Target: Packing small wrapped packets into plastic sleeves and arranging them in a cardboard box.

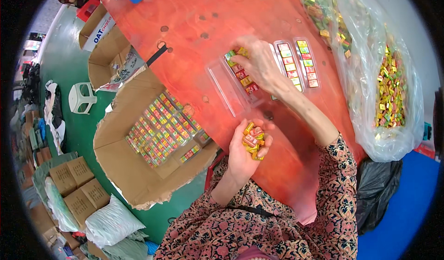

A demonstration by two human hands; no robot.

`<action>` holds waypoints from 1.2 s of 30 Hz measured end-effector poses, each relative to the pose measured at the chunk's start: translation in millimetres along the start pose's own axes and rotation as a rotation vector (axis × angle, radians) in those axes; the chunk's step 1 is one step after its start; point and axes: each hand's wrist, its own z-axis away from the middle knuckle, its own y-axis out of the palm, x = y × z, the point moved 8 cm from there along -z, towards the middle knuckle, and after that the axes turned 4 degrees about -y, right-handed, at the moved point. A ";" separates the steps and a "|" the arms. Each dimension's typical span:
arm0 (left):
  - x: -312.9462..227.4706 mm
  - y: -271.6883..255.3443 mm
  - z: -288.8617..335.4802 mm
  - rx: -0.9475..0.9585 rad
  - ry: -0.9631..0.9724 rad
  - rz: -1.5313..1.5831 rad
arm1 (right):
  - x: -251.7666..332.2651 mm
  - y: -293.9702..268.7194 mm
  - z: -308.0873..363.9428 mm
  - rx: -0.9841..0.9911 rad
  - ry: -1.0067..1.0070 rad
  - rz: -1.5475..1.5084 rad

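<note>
Cupped palm-up near the table's front edge, my left hand (240, 160) holds a heap of small wrapped candies (253, 140) in yellow and reddish wrappers. My right hand (260, 63) reaches over a clear plastic tray (217, 82), its fingers pinched on a yellow-wrapped candy (242, 52) at the tray's far end. One row of this tray holds a line of green, red and yellow candies (241, 75); the row to its left is bare. Right of my hand lie two narrow trays, the nearer one (288, 65) partly behind my wrist, the other (307, 63) fully visible, both filled with candies.
A large clear bag of loose candies (391, 93) lies along the table's right side. At the left edge stands an open cardboard box (118, 163) with many filled trays inside. Beyond are another open carton (104, 58), a white stool (82, 98) and stacked cartons (78, 190).
</note>
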 end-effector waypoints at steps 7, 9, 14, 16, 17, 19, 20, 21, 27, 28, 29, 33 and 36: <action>-0.6 1.9 0.2 0.026 -0.001 -0.010 | -8.8 6.6 0.7 -0.002 0.049 0.030; -0.8 1.3 0.1 0.030 0.006 -0.022 | -11.0 7.3 0.9 -0.005 0.073 -0.004; -0.8 3.2 1.2 0.019 0.012 -0.037 | -3.1 10.4 0.4 0.074 0.027 0.056; -0.6 3.1 1.0 0.019 0.013 -0.037 | -0.2 7.9 0.3 0.073 -0.022 0.084; -0.4 2.5 0.6 0.015 0.011 -0.036 | 2.9 6.0 0.8 0.071 -0.072 0.114; 0.2 1.8 0.3 0.009 0.009 -0.034 | 1.6 2.0 1.1 0.085 -0.024 0.080; 0.0 1.5 0.3 0.004 0.014 -0.036 | -0.4 1.0 1.1 0.100 0.019 0.044; -0.2 1.1 0.3 -0.001 0.018 -0.038 | -1.4 -1.0 1.4 0.101 0.020 0.043; -1.7 0.5 1.6 -0.013 0.033 -0.053 | -1.6 -5.4 8.1 0.123 -0.038 0.099; -1.2 1.0 1.4 -0.012 0.031 -0.053 | 2.1 -6.6 10.1 0.137 -0.041 0.137; -0.6 1.8 1.3 -0.013 0.028 -0.053 | 4.6 -6.7 11.7 0.150 -0.044 0.175; -0.6 3.1 1.9 -0.007 0.033 -0.047 | 7.3 -4.0 13.6 0.154 -0.056 0.162; -0.9 1.2 2.3 -0.025 0.037 -0.060 | 5.7 -2.4 13.8 0.154 -0.061 0.141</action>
